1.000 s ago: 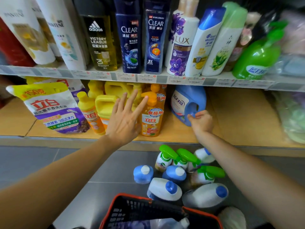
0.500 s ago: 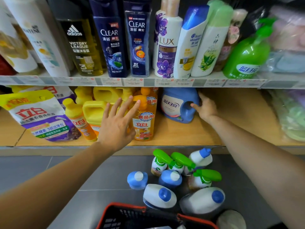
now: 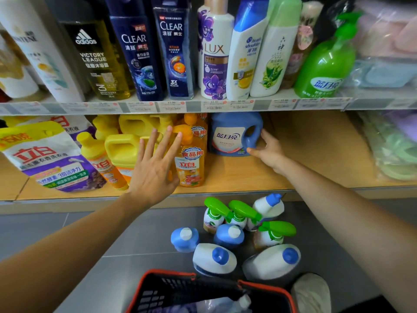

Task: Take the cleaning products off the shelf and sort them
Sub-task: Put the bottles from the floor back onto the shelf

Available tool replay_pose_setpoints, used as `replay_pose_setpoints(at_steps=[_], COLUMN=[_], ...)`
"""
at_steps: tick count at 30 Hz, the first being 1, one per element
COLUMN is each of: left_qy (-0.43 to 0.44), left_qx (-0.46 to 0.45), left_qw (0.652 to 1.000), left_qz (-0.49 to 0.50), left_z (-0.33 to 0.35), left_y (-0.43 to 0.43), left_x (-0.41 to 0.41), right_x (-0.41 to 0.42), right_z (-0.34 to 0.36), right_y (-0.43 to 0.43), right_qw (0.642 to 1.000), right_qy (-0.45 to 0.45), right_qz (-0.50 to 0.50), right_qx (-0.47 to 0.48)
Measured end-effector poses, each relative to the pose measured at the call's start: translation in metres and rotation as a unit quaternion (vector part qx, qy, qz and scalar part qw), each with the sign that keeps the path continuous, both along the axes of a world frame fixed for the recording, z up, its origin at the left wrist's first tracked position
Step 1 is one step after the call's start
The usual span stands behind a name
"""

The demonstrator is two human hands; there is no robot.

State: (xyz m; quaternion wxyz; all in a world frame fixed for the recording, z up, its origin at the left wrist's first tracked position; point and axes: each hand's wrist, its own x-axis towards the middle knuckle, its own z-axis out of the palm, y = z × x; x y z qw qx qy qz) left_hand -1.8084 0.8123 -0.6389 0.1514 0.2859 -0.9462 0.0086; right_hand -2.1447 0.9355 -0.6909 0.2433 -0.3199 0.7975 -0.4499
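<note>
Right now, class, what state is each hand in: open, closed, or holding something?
Left hand: open, spread wide, holding nothing.
Right hand: at the handle side of the blue detergent jug; a grip cannot be told.

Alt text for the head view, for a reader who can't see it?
A person's right hand touches the handle side of a blue detergent jug on the lower shelf, while the open left hand hovers before an orange bottle. Spray bottles stand on the floor.

Glossy plastic blue jug (image 3: 234, 134); matt wood-look shelf (image 3: 304, 154); plastic basket (image 3: 158, 292).
</note>
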Motion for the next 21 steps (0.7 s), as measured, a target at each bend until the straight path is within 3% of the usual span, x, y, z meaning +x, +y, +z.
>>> replay_pose_setpoints(at_steps=[3,6,9,12,13,16,21], left_qy=[0.012,0.013,-0.018,-0.078,-0.099,-0.153,-0.249], left_qx=[-0.016,-0.003,0.079,0.170,0.183,0.197,0.190], left_qw=[0.999,0.995,0.984,0.965,0.959,0.943,0.924], left_qz=[-0.030,-0.097,-0.156,-0.182,-0.192,-0.218,-0.219], left_z=[-0.001,0.000,-0.006,-0.022,-0.028,-0.049,-0.076], left_y=[0.010,0.025,0.038,0.049,0.053,0.063,0.062], left_x=[0.003,0.000,-0.007,-0.019,-0.024,-0.036,-0.036], right_x=[0.023,0.051,0.080,0.100,0.105,0.111,0.114], right_z=[0.007,0.013,0.015,0.010,0.008,0.000,-0.002], right_y=[0.010,0.025,0.044,0.061,0.064,0.069,0.069], right_qw=[0.998,0.968,0.886,0.765,0.743,0.739,0.787], right_qy=[0.018,0.049,0.120,0.301,0.346,0.387,0.358], right_qz=[0.027,0.181,0.316,0.379,0.382,0.367,0.340], right_qx=[0.049,0.164,0.317,0.425,0.428,0.412,0.370])
